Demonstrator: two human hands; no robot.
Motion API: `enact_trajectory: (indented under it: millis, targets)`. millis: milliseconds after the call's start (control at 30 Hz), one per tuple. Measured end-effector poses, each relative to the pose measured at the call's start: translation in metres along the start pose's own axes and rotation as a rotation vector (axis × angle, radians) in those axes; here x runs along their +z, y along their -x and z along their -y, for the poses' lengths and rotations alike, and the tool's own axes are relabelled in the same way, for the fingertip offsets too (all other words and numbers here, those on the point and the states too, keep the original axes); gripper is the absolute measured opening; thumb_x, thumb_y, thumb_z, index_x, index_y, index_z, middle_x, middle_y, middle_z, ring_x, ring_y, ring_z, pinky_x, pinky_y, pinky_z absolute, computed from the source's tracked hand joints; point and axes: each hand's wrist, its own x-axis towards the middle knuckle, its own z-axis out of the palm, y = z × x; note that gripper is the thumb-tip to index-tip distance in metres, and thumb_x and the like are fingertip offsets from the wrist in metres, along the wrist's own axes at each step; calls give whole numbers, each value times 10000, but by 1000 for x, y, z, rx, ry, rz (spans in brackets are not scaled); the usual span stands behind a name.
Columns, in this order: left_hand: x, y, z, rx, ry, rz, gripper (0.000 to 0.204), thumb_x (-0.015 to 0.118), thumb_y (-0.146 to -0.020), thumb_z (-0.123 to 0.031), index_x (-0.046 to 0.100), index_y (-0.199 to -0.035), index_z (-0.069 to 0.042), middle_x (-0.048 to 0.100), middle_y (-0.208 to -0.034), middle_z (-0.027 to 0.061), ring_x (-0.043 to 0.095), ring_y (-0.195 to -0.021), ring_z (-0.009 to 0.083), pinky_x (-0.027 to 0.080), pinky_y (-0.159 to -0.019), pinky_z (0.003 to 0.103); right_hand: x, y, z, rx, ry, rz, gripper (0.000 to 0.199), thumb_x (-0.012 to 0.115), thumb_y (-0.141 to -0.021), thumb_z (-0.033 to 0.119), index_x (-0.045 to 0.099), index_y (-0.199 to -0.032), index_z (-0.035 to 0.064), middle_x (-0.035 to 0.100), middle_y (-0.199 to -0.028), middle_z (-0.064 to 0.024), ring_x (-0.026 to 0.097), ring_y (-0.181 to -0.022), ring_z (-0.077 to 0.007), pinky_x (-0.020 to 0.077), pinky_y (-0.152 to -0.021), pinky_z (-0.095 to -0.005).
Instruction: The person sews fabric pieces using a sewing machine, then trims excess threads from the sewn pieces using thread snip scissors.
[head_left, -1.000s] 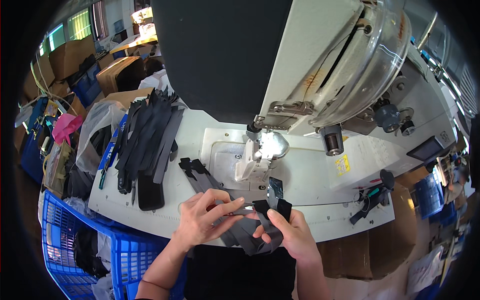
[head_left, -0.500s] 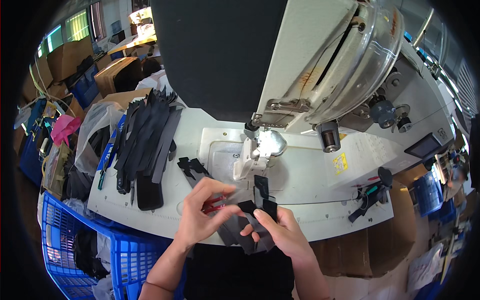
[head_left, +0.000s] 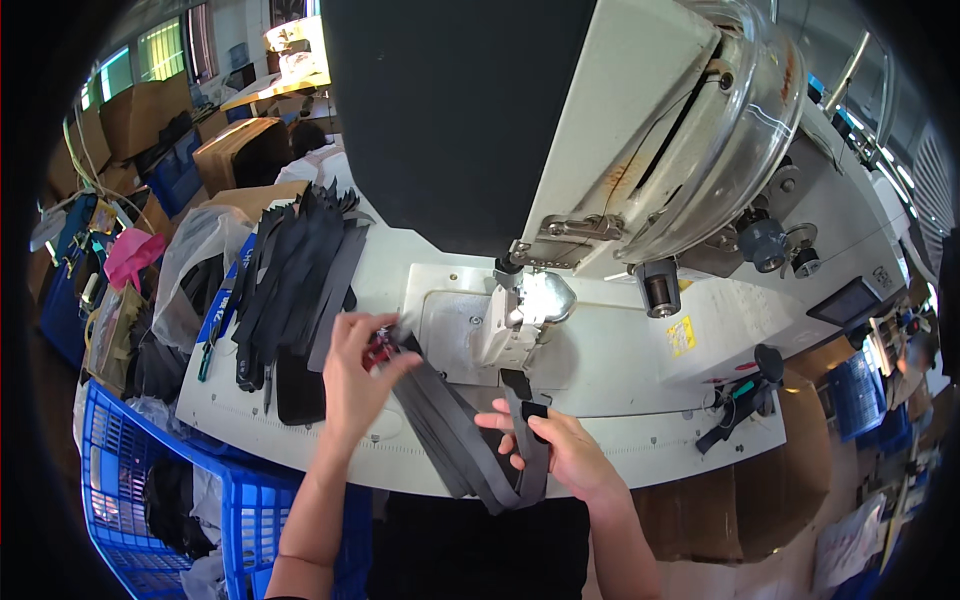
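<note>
My left hand [head_left: 352, 385] is raised over the left end of a bundle of dark grey straps [head_left: 440, 430]. Its fingers are curled round small red-handled snips [head_left: 380, 350], whose blades are mostly blurred. My right hand [head_left: 575, 455] pinches one grey strap [head_left: 535, 455] near its black end, thumb on top and some fingers stretched out to the left. That strap loops down toward the table's front edge and meets the bundle. Just beyond my hands stands the sewing machine's needle area [head_left: 510, 330], lit by a bright lamp.
A tall pile of dark straps [head_left: 300, 270] covers the table's left side, with a black phone-like slab [head_left: 300, 390] by it. A blue crate [head_left: 270, 520] stands below left. The machine head [head_left: 620, 150] overhangs the middle. Loose strap pieces [head_left: 735, 410] lie at right.
My left hand has moved left and up with the red snips, away from my right hand. My right hand has shifted slightly right, still pinching the strap, which now hangs in a loop.
</note>
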Motion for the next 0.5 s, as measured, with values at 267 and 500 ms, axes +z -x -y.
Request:
enact_trajectory:
  millis: [267,500]
  targets:
    - [12,42,-29,550,-47,280,465,901,-735,-202,745,-1173,-170,625,-998,-6,632,-693,140,524,-604,284,-6,8,4,123,-131,66,476,377,-1081,204,478,-1455,-72,696,-1180,-194,645,-862,-159,543,-831,-305]
    - [25,47,-32,568,-28,259,481,913,-710,-213,763,-1164,-159,626,-957,4,617,-657,139,497,-541,258,-3,8,0,101,-147,131,428,392,-1052,198,546,-1336,-82,705,-1095,-180,658,-867,-175,549,-815,-312]
